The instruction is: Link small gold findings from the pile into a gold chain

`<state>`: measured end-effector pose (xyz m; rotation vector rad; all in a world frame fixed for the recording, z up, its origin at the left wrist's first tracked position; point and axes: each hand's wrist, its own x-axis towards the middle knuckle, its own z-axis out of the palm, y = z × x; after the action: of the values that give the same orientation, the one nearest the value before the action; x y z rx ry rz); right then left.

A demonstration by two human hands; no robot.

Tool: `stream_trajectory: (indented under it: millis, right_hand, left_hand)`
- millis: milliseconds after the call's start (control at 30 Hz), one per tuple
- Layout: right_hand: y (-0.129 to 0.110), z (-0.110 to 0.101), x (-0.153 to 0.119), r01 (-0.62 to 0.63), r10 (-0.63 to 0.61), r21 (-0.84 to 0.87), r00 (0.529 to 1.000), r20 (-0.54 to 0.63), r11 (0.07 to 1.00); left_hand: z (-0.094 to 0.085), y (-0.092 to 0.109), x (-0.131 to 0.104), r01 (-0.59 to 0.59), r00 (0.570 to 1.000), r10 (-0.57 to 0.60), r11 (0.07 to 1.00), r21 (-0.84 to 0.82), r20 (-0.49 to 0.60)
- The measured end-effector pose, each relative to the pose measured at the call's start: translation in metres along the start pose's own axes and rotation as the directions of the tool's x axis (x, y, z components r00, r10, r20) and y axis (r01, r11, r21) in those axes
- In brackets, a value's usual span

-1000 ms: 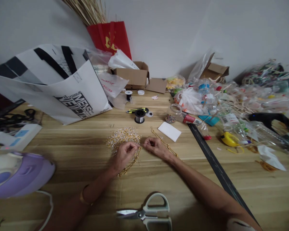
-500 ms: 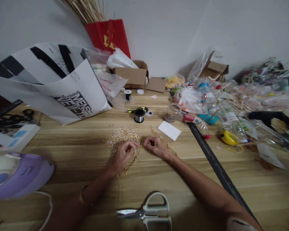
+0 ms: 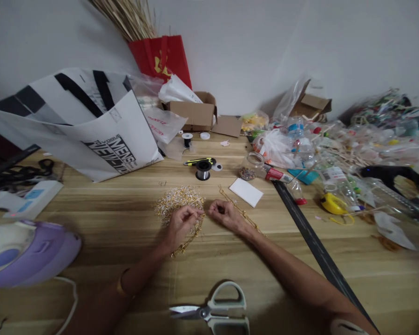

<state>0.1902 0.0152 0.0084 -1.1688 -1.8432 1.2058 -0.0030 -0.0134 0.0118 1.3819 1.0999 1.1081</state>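
My left hand [image 3: 182, 226] is pinched at the edge of a pile of gold and clear beaded strands [image 3: 174, 201], with the end of a gold beaded strand [image 3: 201, 217] at its fingertips. Part of that strand curves down below the hand. Just to the right, my right hand [image 3: 226, 216] is closed in a pinch, its fingertips close to the left ones. Whatever it grips is too fine to make out. A separate gold chain [image 3: 243, 213] lies behind the right hand and partly under the wrist. Scissors [image 3: 209, 311] rest with blades apart near the front edge.
A wire spool [image 3: 203, 170], a yellow cutter knife [image 3: 195, 162] and a white card [image 3: 246, 192] lie beyond the hands. At left are a purple appliance [image 3: 52, 253] and a large white bag [image 3: 122, 135]. Plastic bottles [image 3: 303, 151] and a yellow tape measure [image 3: 333, 203] crowd the right.
The view has shifted slightly, so everything sits a little lower and further right. Both hands keep nearly the same pinched pose, fingertips still close together.
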Motion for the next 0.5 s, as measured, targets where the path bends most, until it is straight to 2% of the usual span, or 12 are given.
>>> stream_trajectory:
  millis: [133,367,500]
  right_hand:
    - [-0.006,0.000,-0.002,0.057,-0.057,-0.024,0.998,0.008,0.998]
    - [-0.006,-0.007,-0.001,0.152,-0.157,-0.160,0.987,-0.020,0.975]
    - [-0.018,-0.007,-0.006,0.158,-0.147,-0.220,0.987,0.064,0.963]
  left_hand:
    - [0.000,0.001,0.000,0.064,0.998,-0.063,0.997,-0.050,0.018]
    - [-0.001,0.000,0.001,0.075,0.997,-0.075,0.993,-0.087,-0.005]
    - [-0.001,0.003,0.001,0.079,0.997,-0.079,0.995,-0.063,0.015]
